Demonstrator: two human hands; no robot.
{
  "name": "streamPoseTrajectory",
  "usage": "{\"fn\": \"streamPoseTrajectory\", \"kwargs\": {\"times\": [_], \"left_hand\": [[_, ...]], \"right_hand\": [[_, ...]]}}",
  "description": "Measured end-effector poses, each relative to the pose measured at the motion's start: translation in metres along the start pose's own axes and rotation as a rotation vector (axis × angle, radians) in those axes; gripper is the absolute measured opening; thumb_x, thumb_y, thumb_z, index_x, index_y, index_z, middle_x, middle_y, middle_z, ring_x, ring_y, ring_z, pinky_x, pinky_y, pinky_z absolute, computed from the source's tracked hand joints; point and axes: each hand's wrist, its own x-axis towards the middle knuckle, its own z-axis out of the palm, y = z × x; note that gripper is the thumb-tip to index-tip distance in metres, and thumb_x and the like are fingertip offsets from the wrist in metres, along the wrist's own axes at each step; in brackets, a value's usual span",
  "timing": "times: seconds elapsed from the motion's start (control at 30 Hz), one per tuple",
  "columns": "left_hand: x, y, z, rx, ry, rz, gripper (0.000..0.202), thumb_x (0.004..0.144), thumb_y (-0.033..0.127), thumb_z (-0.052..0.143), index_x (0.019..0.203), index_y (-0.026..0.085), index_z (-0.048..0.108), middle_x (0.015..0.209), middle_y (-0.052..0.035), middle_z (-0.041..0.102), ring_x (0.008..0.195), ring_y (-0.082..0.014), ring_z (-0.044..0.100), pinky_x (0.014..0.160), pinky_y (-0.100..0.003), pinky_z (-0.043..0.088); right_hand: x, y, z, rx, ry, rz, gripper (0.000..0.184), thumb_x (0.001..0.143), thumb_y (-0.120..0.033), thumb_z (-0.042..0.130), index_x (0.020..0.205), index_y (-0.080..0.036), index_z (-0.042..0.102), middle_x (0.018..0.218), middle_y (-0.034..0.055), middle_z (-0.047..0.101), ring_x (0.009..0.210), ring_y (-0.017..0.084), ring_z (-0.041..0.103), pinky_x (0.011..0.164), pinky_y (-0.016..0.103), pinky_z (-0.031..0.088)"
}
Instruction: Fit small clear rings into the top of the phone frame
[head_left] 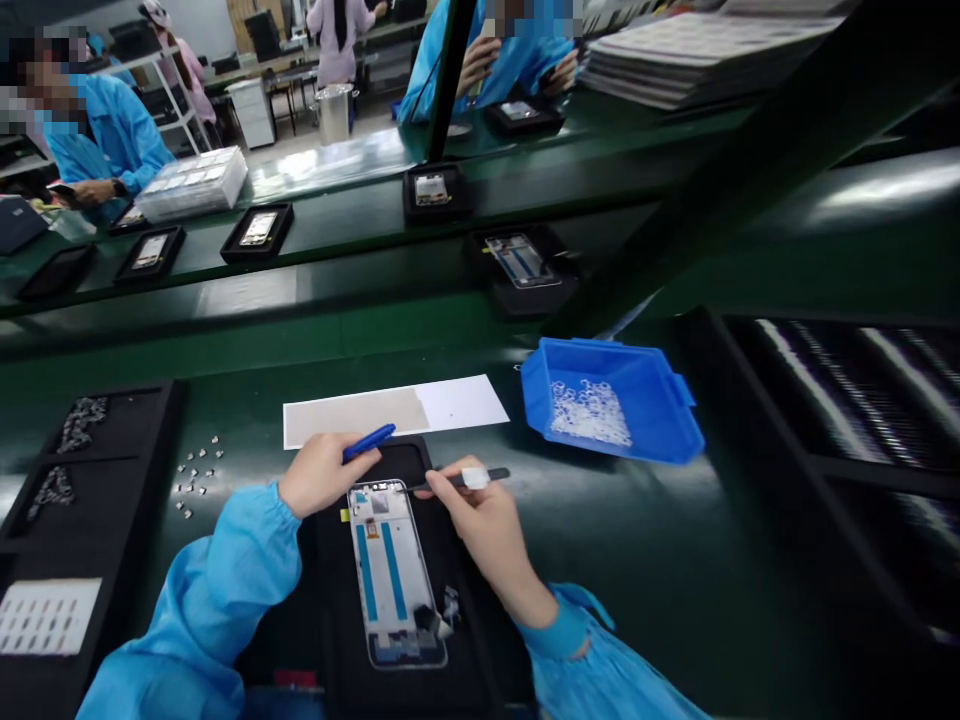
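Observation:
A white phone frame (pixel 394 575) with two blue strips lies in a black tray (pixel 465 640) right in front of me. My left hand (pixel 322 475) holds a blue pen-like tool (pixel 369 442) at the frame's top left corner. My right hand (pixel 484 525) grips dark tweezers (pixel 469 478) whose tip points at the frame's top edge. Both sleeves are light blue.
A blue bin (pixel 611 400) of small clear parts sits to the right. A white sheet (pixel 394 410) lies behind the tray. Small metal parts (pixel 196 478) are scattered at the left, beside a black compartment tray (pixel 82 520). Phone trays (pixel 259 232) ride the conveyor; other workers sit beyond.

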Motion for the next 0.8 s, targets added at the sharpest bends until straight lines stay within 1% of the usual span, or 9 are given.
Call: {"fn": "streamPoseTrajectory", "kwargs": {"times": [0.03,0.1,0.2,0.3,0.47,0.57,0.67,0.8], "left_hand": [[-0.0019,-0.0005,0.0028,-0.021,-0.068,-0.012,0.028,0.091,0.037,0.053,0.088,0.017,0.072,0.076,-0.0017,0.071,0.073,-0.0190,0.065,0.069,-0.027,0.045],[-0.0023,-0.0014,0.0084,-0.021,-0.142,-0.026,0.025,0.088,0.033,0.053,0.086,0.017,0.072,0.072,-0.0008,0.068,0.068,-0.0171,0.061,0.065,-0.026,0.042],[0.0014,-0.0029,0.0117,-0.017,-0.184,-0.018,0.021,0.086,0.030,0.054,0.085,0.017,0.071,0.072,0.0006,0.066,0.065,-0.0151,0.057,0.063,-0.025,0.039],[0.0043,-0.0034,0.0099,-0.029,-0.216,0.001,0.018,0.086,0.029,0.054,0.083,0.018,0.069,0.068,0.0027,0.061,0.062,-0.0136,0.053,0.062,-0.025,0.037],[0.0055,-0.0008,0.0088,-0.015,-0.235,-0.008,0.014,0.085,0.025,0.055,0.079,0.018,0.066,0.063,0.0047,0.054,0.059,-0.0122,0.049,0.060,-0.024,0.034],[0.0063,-0.0001,0.0100,0.001,-0.235,-0.020,0.013,0.085,0.024,0.055,0.077,0.019,0.064,0.060,0.0052,0.051,0.056,-0.0122,0.046,0.058,-0.024,0.033],[0.0069,-0.0005,0.0108,0.006,-0.232,-0.020,0.013,0.085,0.024,0.056,0.076,0.019,0.064,0.059,0.0052,0.052,0.055,-0.0123,0.047,0.058,-0.024,0.033],[0.0071,-0.0006,0.0106,0.005,-0.240,-0.020,0.013,0.085,0.023,0.056,0.075,0.019,0.062,0.060,0.0051,0.053,0.056,-0.0120,0.047,0.058,-0.024,0.033]], "right_hand": [[-0.0019,0.0019,0.0029,-0.022,-0.010,-0.008,0.047,0.076,-0.065,0.071,0.073,-0.021,0.055,0.062,0.0041,0.067,0.054,0.022,0.067,0.053,0.031,0.053],[-0.0013,0.0050,0.0067,-0.072,-0.021,-0.020,0.046,0.077,-0.065,0.070,0.073,-0.021,0.056,0.065,0.0044,0.068,0.054,0.022,0.066,0.054,0.032,0.053],[0.0026,0.0073,0.0088,-0.129,-0.036,-0.037,0.042,0.081,-0.061,0.067,0.074,-0.022,0.056,0.062,0.0028,0.066,0.054,0.022,0.065,0.051,0.031,0.051],[0.0031,0.0073,0.0096,-0.176,-0.033,-0.056,0.037,0.083,-0.056,0.065,0.074,-0.021,0.058,0.061,0.0033,0.065,0.057,0.023,0.066,0.047,0.029,0.047],[0.0002,0.0061,0.0103,-0.274,-0.027,-0.087,0.035,0.085,-0.053,0.064,0.072,-0.020,0.060,0.060,0.0037,0.065,0.050,0.020,0.060,0.043,0.028,0.039],[-0.0001,0.0074,0.0099,-0.292,-0.033,-0.090,0.036,0.086,-0.053,0.063,0.072,-0.020,0.060,0.060,0.0037,0.065,0.052,0.021,0.062,0.044,0.028,0.039],[0.0005,0.0082,0.0097,-0.292,-0.033,-0.092,0.036,0.087,-0.053,0.063,0.072,-0.020,0.060,0.059,0.0033,0.064,0.053,0.021,0.062,0.046,0.029,0.040],[0.0009,0.0063,0.0103,-0.310,-0.025,-0.107,0.038,0.087,-0.055,0.062,0.071,-0.020,0.061,0.058,0.0031,0.063,0.050,0.020,0.060,0.044,0.028,0.038]]}}
